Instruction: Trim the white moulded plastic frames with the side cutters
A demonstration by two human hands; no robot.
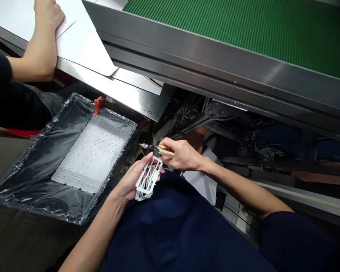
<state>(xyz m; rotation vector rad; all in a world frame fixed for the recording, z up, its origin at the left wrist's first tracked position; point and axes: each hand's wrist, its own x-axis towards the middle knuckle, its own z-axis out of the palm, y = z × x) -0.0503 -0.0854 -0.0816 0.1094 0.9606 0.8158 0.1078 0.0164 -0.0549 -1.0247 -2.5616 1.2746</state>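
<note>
In my left hand (130, 179) is a small stack of white plastic frames (149, 178), slotted and held tilted in front of my body. Fingers and thumb grip the frames along their edges. My right hand (183, 155) is wrapped around a pair of pliers (166, 152) with tan handles. Their dark metal jaws point left, just above the frames, and look blurred. The jaws appear apart from the frames. To the left, a tray (19, 185) lined with clear plastic film holds rows of flat white plastic parts (87, 155).
An orange clip (98, 104) grips the tray's far rim. A co-worker's hand (48, 15) rests on white sheets (82, 49) over a metal table (143, 101). A green ribbed conveyor belt (243, 28) runs across the upper right, with machine framework below it.
</note>
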